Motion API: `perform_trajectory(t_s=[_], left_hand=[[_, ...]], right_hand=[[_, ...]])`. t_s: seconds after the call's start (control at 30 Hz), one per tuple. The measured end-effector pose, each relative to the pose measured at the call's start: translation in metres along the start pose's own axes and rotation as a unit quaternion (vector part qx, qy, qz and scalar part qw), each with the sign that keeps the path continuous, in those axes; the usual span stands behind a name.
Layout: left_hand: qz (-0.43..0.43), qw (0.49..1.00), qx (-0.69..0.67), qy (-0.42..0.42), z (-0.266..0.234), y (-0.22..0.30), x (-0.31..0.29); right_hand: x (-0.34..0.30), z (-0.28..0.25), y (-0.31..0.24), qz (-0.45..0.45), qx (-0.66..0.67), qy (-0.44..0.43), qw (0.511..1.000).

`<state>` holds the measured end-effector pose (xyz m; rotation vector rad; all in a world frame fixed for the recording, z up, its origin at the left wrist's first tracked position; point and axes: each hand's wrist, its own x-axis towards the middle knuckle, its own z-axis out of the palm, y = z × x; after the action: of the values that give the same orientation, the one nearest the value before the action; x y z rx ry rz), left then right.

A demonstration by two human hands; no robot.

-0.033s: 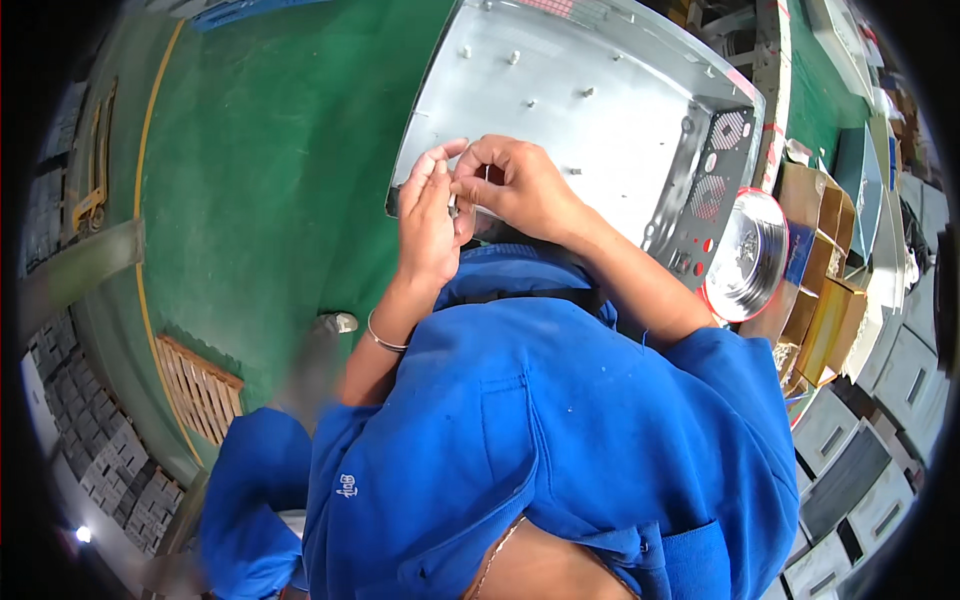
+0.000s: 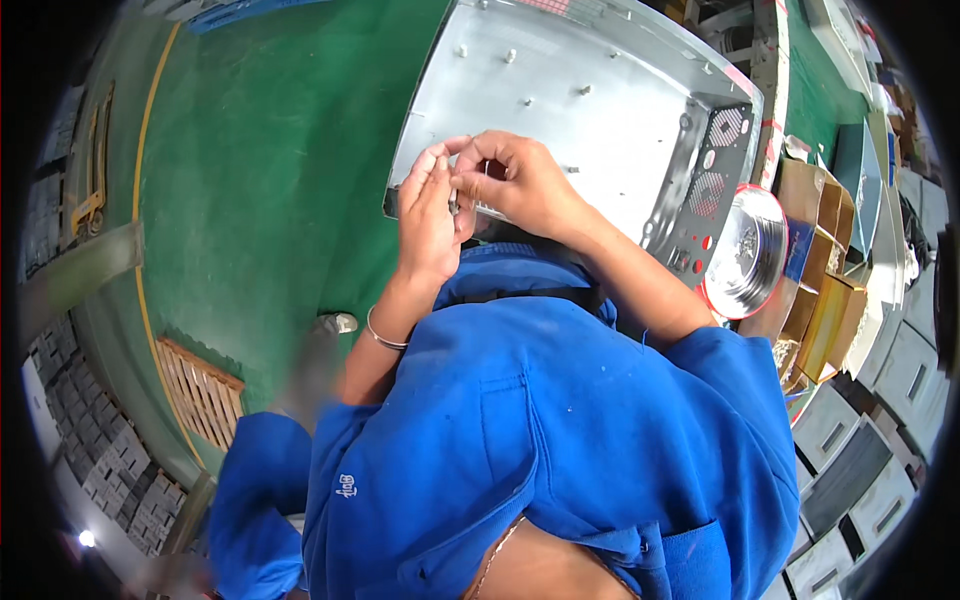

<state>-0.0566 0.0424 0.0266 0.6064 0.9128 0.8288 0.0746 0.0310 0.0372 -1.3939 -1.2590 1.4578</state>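
Note:
My left hand (image 2: 428, 222) is held palm up with its fingers curled in, over the near left corner of a large grey metal casing (image 2: 560, 130). A small metallic piece (image 2: 453, 203) shows in it, too small to name. My right hand (image 2: 525, 185) meets the left one from the right. Its thumb and forefinger are pinched together at the left fingers, and whatever lies between them is hidden. Several small standoff posts (image 2: 585, 90) rise from the casing's floor. The casing's right side is a dark panel (image 2: 708, 190) with round vent patterns and red-marked holes.
Right of the casing sits a shiny round metal bowl (image 2: 745, 255) with a red rim. Beyond it are open cardboard boxes (image 2: 825, 300). A person in blue (image 2: 255, 490) is at the lower left, near a wooden pallet (image 2: 198, 390) on the green floor (image 2: 250, 200).
Both hands keep the same pose, with hardly any shift. The person in blue at the lower left has moved slightly to the right.

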Motion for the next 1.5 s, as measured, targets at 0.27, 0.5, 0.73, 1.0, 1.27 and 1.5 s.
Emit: perform_trajectory(t_s=[0.27, 0.5, 0.73, 1.0, 1.27, 1.5], left_hand=[[-0.060, 0.997, -0.046, -0.031, 0.003, -0.001, 0.010], [-0.083, 0.995, -0.051, -0.017, -0.010, 0.004, 0.013], [-0.106, 0.992, -0.056, -0.040, -0.009, 0.002, 0.017], [-0.141, 0.988, -0.031, -0.049, 0.003, -0.005, 0.015], [-0.138, 0.989, -0.028, -0.042, 0.004, -0.006, 0.012], [-0.120, 0.990, -0.073, -0.024, 0.000, -0.008, 0.011]], right_hand=[[-0.008, -0.044, 0.009, 0.006, 0.304, 0.115, 0.946], [-0.038, -0.063, 0.050, 0.169, 0.143, -0.068, 0.973], [-0.052, -0.074, 0.069, 0.141, 0.026, -0.107, 0.984], [-0.056, -0.065, 0.072, 0.139, 0.070, -0.079, 0.985], [-0.057, -0.066, 0.069, 0.149, 0.058, -0.088, 0.983], [-0.060, -0.063, 0.067, 0.127, 0.035, -0.078, 0.988]])
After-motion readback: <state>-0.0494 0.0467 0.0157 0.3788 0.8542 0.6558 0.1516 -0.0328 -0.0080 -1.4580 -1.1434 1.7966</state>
